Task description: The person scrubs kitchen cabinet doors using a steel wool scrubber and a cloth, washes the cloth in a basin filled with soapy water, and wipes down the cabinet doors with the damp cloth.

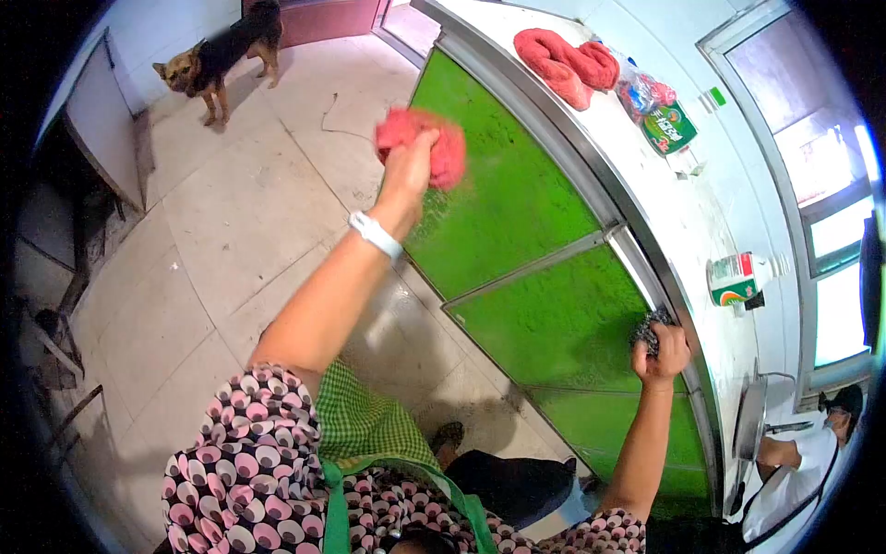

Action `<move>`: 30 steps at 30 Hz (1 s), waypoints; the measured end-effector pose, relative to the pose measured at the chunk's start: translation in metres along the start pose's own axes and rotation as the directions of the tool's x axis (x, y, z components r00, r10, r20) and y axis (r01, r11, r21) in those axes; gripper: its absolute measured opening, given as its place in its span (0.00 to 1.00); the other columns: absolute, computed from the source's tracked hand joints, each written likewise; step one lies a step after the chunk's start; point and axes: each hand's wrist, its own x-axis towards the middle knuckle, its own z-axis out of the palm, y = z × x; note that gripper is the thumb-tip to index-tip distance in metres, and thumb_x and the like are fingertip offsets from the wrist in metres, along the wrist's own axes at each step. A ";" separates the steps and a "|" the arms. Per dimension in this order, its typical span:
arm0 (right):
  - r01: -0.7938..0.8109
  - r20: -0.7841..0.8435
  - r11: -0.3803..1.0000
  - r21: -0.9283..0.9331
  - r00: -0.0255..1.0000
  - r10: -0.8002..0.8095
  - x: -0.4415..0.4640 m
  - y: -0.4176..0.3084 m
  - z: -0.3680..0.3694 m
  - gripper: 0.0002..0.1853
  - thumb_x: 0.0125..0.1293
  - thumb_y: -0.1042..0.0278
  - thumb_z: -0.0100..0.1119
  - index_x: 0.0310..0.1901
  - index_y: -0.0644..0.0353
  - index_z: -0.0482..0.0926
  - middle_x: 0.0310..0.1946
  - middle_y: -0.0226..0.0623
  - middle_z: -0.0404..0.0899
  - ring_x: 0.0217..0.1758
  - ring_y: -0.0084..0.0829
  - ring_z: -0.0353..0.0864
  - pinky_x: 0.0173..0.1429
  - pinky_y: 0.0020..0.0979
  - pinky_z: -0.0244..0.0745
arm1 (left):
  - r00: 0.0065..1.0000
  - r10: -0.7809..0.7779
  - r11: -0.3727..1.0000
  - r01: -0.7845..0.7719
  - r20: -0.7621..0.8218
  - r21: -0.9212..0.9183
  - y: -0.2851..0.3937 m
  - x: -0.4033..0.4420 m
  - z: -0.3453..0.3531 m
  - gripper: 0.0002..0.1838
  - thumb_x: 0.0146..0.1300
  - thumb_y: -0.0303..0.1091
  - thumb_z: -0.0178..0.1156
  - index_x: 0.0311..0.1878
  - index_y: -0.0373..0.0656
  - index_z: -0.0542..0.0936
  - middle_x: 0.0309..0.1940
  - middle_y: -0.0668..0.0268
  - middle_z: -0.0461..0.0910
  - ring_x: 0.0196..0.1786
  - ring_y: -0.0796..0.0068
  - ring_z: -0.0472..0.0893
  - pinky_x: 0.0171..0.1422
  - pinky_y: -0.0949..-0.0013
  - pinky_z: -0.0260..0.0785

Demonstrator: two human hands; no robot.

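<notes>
My left hand (409, 175) is closed on a red cloth (445, 152), which is slightly blurred and held out before the green cabinet doors (498, 175). Farther right, the fingers of my right hand (663, 353) are wrapped round a dark grey scouring pad (649, 331). That pad is at the upper edge of a green door, just below the metal edge of the white counter (683, 277). Wet-looking smears and small specks show on the green panels.
A red towel (565, 66), a green packet (668, 127) and a white-and-green bottle (734, 279) are on the counter. A dog (221, 63) stands on the tiled floor (249, 203). Another person (803, 462) is at the lower right, beside a metal pan (749, 420).
</notes>
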 end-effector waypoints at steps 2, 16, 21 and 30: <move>-0.004 -0.016 1.000 -0.018 1.000 0.004 -0.006 0.004 0.009 0.12 0.49 0.64 0.56 0.32 0.63 0.76 0.23 0.42 0.73 0.23 0.40 0.73 0.25 0.34 0.69 | 0.993 0.114 0.975 -0.117 0.027 0.188 0.015 0.032 0.004 0.10 0.58 0.35 0.53 0.37 0.37 0.77 0.31 0.65 0.78 0.35 0.75 0.77 0.41 0.69 0.69; -0.011 -0.079 1.000 -0.021 0.997 0.009 -0.016 0.004 0.013 0.12 0.49 0.68 0.54 0.32 0.68 0.76 0.24 0.45 0.74 0.25 0.42 0.73 0.27 0.36 0.69 | 0.601 0.720 0.131 -0.609 0.347 0.782 0.032 0.072 0.062 0.09 0.48 0.32 0.51 0.21 0.38 0.76 0.21 0.47 0.75 0.28 0.47 0.76 0.35 0.54 0.69; -0.010 -0.095 0.999 -0.038 0.995 0.006 -0.010 0.001 0.013 0.11 0.51 0.67 0.54 0.32 0.68 0.76 0.23 0.46 0.73 0.24 0.42 0.73 0.27 0.36 0.69 | 0.494 0.763 0.127 -0.747 0.417 0.653 -0.004 0.018 0.083 0.03 0.46 0.28 0.52 0.22 0.40 0.73 0.20 0.49 0.73 0.26 0.48 0.75 0.32 0.54 0.68; 0.010 -0.067 0.999 -0.031 0.998 -0.012 -0.006 0.002 0.017 0.13 0.58 0.63 0.52 0.33 0.68 0.74 0.24 0.45 0.73 0.25 0.44 0.72 0.29 0.36 0.68 | 0.493 0.623 0.359 -0.870 0.607 0.339 -0.044 -0.085 0.107 0.05 0.43 0.28 0.54 0.27 0.41 0.73 0.24 0.55 0.74 0.29 0.51 0.75 0.35 0.55 0.68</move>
